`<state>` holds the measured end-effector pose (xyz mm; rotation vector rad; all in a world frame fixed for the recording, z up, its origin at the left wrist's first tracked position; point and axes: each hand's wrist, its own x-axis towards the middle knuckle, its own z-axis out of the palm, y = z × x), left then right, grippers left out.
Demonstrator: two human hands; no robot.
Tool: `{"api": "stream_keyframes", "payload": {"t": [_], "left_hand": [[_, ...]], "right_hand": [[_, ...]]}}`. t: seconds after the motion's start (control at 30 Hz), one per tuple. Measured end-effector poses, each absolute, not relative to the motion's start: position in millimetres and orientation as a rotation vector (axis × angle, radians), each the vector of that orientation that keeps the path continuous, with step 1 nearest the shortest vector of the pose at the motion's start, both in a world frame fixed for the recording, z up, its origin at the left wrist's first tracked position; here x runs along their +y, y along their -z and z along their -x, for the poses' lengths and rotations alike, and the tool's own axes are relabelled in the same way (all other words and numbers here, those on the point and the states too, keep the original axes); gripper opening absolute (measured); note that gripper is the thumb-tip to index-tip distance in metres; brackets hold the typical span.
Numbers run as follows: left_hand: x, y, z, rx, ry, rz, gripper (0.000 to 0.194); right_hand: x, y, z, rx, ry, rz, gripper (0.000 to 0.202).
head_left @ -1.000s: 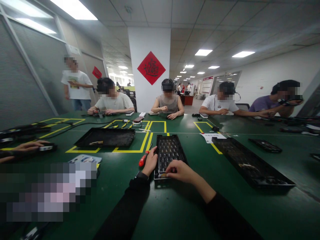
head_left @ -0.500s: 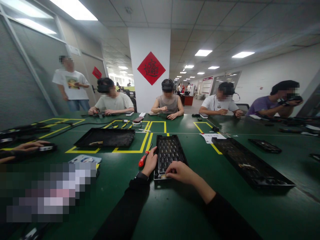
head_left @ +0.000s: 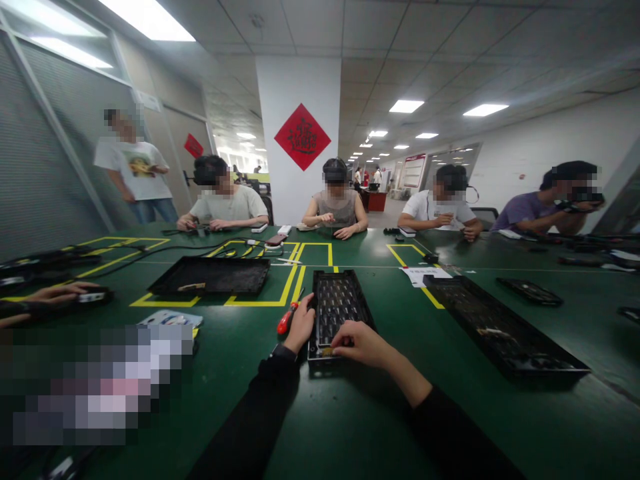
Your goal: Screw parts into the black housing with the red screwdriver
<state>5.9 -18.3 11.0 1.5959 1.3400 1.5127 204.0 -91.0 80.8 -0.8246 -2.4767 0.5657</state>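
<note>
A red-handled screwdriver (head_left: 287,318) lay on the green table (head_left: 350,427). A black tray (head_left: 213,275) sat left, another (head_left: 503,330) right; a red diamond poster (head_left: 303,136) hung on the pillar (head_left: 299,80).

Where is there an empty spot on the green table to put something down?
Bare table lies between the black frame and the long tray. It is crowded left of the left hand, by the screwdriver.
</note>
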Motion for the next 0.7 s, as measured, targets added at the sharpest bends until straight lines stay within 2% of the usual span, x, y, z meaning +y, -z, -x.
{"api": "stream_keyframes", "payload": {"t": [0.7], "left_hand": [[-17.0, -10.0, -6.2, 1.35, -1.491, -1.588, 0.053]], "right_hand": [[-88.6, -76.7, -203.9, -2.502, -0.526, 0.828, 0.018]]}}
